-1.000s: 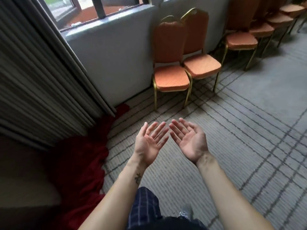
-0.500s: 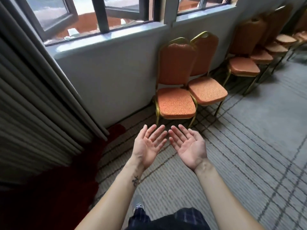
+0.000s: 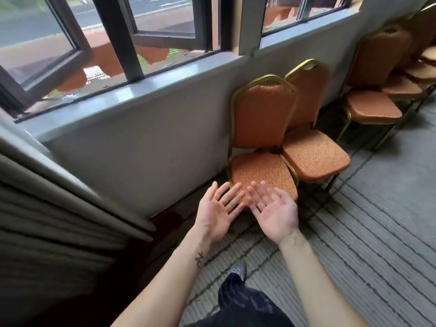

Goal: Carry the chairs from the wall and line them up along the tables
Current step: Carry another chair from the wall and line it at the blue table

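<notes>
Palm-up at lower centre, left hand (image 3: 218,212) and right hand (image 3: 274,214) side by side, fingers straight and spread, gripping nothing. Fingertips overlapping, in the frame, the seat front of the near chair (image 3: 262,171); touching it or just short of it, cannot tell.

Near chair at centre, upright, back against the wall (image 3: 141,149) below the window (image 3: 106,31). Second chair (image 3: 313,154) just to its right, seats close together or touching. Third chair (image 3: 372,109) farther right, with more behind it toward the upper right corner, seemingly nested together. Curtain (image 3: 47,197) at left, grey lined floor (image 3: 377,220) at right. No counter in view.

Judging by this: nothing lifted, no chair seen in place, all visible ones at the wall. Looks like the reach before a pickup, with grip, lift, carry and lining-up all left to do for this chair and the rest.
</notes>
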The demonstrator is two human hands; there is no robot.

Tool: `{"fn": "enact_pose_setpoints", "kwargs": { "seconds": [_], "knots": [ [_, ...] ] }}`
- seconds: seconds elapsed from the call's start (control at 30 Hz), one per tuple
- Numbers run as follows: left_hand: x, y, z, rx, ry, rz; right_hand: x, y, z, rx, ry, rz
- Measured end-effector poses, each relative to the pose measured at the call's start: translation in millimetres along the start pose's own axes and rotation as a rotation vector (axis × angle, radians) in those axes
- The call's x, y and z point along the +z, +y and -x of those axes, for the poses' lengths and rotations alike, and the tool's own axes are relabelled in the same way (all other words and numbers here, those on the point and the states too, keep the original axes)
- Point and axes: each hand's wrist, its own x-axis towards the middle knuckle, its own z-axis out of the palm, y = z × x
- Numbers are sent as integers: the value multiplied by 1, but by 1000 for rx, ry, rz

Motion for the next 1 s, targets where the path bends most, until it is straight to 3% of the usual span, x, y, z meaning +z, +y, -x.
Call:
{"fn": "enact_pose_setpoints", "kwargs": {
  "seconds": [0.37, 1.0],
  "knots": [
    [104, 111, -177, 86, -45, -17, 114, -115, -158, -46, -58, 103],
    [218, 263, -553, -183, -140, -313, 223, -235, -496, -151, 174, -2]
  ]
}}
